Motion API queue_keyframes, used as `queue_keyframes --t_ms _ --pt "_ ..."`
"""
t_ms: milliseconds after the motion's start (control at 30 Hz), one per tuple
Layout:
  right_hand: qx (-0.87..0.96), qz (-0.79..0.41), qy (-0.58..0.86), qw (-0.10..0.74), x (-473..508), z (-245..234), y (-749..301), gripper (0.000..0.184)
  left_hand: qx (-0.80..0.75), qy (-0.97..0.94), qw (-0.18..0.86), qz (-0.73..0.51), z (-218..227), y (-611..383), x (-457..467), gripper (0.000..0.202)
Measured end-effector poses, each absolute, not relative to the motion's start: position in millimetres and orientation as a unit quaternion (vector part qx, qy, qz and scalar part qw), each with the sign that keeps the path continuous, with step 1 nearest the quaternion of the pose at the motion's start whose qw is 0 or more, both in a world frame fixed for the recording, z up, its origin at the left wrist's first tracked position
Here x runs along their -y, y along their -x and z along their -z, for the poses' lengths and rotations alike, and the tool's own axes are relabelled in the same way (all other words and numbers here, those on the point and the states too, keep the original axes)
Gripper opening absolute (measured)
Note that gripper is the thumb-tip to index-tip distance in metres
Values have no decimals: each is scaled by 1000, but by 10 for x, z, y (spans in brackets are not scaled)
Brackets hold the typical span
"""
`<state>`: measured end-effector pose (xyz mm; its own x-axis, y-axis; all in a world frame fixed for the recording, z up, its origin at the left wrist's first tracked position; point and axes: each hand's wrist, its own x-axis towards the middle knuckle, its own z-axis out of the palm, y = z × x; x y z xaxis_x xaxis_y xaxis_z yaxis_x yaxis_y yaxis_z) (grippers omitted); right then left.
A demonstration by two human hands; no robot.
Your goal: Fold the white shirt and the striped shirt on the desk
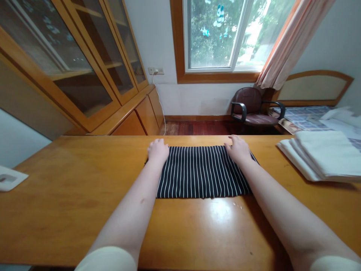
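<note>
A black cloth with white stripes [203, 173] lies folded into a wide rectangle on the wooden table, its stripes running away from me. At its far left corner is my left hand [158, 150], palm down, with the fingers bent a little and the thumb apart at the cloth's edge. My right hand [237, 149] rests over the far right corner, thumb and fingers apart. Part of each side edge is hidden beneath my hands and forearms.
White folded cloths [324, 156] are stacked on the table [84, 195] at the right. A white object [12, 177] sits at the left edge. Beyond the table are a glass-fronted cabinet [113, 99], an armchair [251, 107] and a bed [310, 113].
</note>
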<state>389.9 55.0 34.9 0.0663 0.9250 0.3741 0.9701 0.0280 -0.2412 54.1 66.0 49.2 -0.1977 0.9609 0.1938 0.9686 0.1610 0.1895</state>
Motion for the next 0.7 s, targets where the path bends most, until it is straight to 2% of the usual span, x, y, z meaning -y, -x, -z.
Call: queue_keyframes --t_ms 100,200,333,467,700 --pt "799 3 575 178 -413 -244 -3336 57 650 748 48 121 -369 -1069 -551 46" --pt "831 -44 543 111 -313 -57 -3018 66 573 815 1 82 -125 -1347 -460 51" --pt "821 -71 562 73 -321 69 -3081 71 623 778 -44 66 86 -1272 -439 65" --pt "783 -64 618 47 -385 76 -3464 72 664 744 -56 54 96 -984 -517 72" --pt "684 -40 728 28 -377 107 -4395 71 726 685 -49 42 59 -312 -602 67"
